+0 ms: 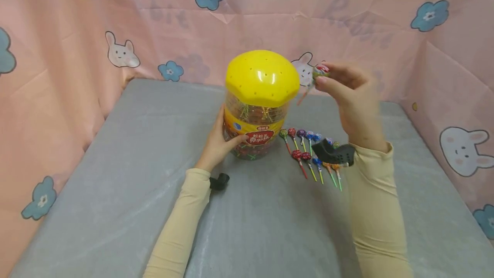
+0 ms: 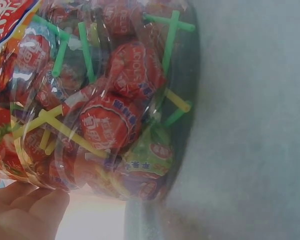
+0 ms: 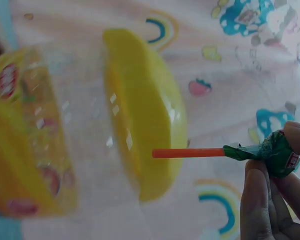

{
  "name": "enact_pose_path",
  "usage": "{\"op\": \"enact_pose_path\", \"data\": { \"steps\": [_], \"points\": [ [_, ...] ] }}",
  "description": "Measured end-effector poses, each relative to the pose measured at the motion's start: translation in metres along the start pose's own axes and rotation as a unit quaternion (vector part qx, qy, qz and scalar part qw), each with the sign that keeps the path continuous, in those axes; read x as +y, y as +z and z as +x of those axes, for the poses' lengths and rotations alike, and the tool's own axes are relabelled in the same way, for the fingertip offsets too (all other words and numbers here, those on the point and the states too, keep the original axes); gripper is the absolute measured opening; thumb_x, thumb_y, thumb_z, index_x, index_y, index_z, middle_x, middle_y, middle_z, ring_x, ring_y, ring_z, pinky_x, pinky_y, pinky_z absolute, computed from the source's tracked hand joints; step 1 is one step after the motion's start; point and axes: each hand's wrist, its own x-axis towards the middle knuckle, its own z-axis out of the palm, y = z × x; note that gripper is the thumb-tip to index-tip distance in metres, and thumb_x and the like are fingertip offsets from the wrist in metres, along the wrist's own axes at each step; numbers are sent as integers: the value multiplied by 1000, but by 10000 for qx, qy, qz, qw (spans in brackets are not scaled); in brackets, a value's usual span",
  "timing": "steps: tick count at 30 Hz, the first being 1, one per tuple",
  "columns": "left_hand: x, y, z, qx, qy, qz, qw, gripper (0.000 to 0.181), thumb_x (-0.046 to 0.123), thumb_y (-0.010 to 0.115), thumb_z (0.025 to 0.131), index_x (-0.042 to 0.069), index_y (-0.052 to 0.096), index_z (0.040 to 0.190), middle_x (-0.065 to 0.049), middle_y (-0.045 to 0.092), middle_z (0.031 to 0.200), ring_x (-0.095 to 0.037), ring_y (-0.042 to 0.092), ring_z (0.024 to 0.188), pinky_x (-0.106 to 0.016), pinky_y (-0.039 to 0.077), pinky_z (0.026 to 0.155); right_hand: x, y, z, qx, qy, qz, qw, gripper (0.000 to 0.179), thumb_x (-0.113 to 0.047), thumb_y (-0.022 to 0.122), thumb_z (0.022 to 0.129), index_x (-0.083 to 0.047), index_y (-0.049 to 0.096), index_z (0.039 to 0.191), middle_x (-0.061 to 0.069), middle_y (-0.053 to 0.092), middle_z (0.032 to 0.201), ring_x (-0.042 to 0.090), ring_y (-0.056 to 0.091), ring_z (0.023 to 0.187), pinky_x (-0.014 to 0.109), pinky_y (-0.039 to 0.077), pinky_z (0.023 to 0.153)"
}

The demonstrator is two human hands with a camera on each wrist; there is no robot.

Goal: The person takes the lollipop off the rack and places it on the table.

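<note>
A clear plastic jar (image 1: pixel 252 119) with a domed yellow lid (image 1: pixel 262 76) stands on the grey tabletop, wrapped lollipops (image 2: pixel 110 120) inside it. My left hand (image 1: pixel 217 145) holds the jar from its left side, thumb across the front label; the left wrist view has fingers against the plastic. Raised right of the lid, my right hand (image 1: pixel 356 106) pinches a lollipop (image 3: pixel 280 156) by its wrapped head. That lollipop has a dark green wrapper and an orange stick, which points down and left towards the jar in the head view.
Beside the jar on the right, several lollipops (image 1: pixel 297 154) lie in two rows, partly hidden by the black wrist mount (image 1: pixel 333 153). Grey cloth covers the table (image 1: pixel 135 140). A pink patterned curtain (image 1: pixel 254 25) surrounds the back and sides.
</note>
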Motion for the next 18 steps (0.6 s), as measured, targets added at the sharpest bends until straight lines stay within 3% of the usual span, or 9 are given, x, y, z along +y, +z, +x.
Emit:
{"op": "enact_pose_path", "data": {
  "steps": [5, 9, 10, 11, 13, 16, 18],
  "points": [
    [1, 0, -1, -12, 15, -70, 10000, 101, 30, 74, 83, 26, 2, 153, 0, 17, 156, -21, 21, 140, -48, 21, 112, 14, -72, -41, 245, 734, -501, 9957, 17, 11, 64, 83, 6, 71, 99, 6, 70, 87, 15, 65, 78, 22, 53, 77],
    [1, 0, -1, -13, 64, -74, 10000, 101, 28, 74, 83, 25, 2, 153, 0, 17, 156, -21, 21, 140, -47, 21, 112, 29, -124, -71, 170, 1494, -1143, 9820, 17, 3, 65, 86, 1, 71, 101, 1, 70, 91, 12, 66, 81, 19, 53, 77],
    [1, 0, -1, -15, 79, -73, 9999, 101, 28, 74, 83, 24, 1, 153, -1, 17, 156, -21, 21, 140, -47, 20, 112, 32, -135, -77, 136, 1723, -1462, 9740, 16, 0, 66, 87, -3, 72, 102, -2, 70, 92, 11, 66, 82, 18, 52, 77],
    [1, 0, -1, -23, 88, -83, 9999, 101, 28, 74, 83, 24, 1, 153, -1, 17, 156, -21, 21, 140, -47, 21, 112, 36, -145, -83, 71, 1965, -1702, 9656, 16, -3, 66, 88, -6, 72, 102, -4, 69, 93, 10, 67, 82, 17, 52, 77],
    [0, 0, -1, -21, 107, -117, 9999, 101, 28, 74, 83, 24, 1, 153, 0, 17, 156, -20, 22, 140, -47, 21, 112, 45, -162, -92, -120, 2432, -2411, 9395, 16, -12, 66, 90, -7, 70, 105, -10, 68, 93, 7, 66, 83, 16, 51, 75],
    [-1, 0, -1, -38, 137, -192, 9997, 100, 27, 73, 84, 26, 1, 153, 0, 17, 156, -21, 22, 140, -47, 21, 112, 58, -178, -101, -470, 3009, -3615, 8812, 34, -28, 67, 90, -3, 67, 112, -15, 67, 92, 6, 65, 82, 19, 48, 76],
    [-1, 0, -1, -31, 115, -198, 9997, 101, 28, 74, 83, 27, 1, 153, 1, 18, 155, -20, 22, 140, -47, 21, 112, 68, -183, -105, -655, 3200, -4075, 8528, 48, -34, 66, 89, 6, 63, 116, -9, 69, 93, 6, 64, 81, 26, 47, 79]
  ]
}}
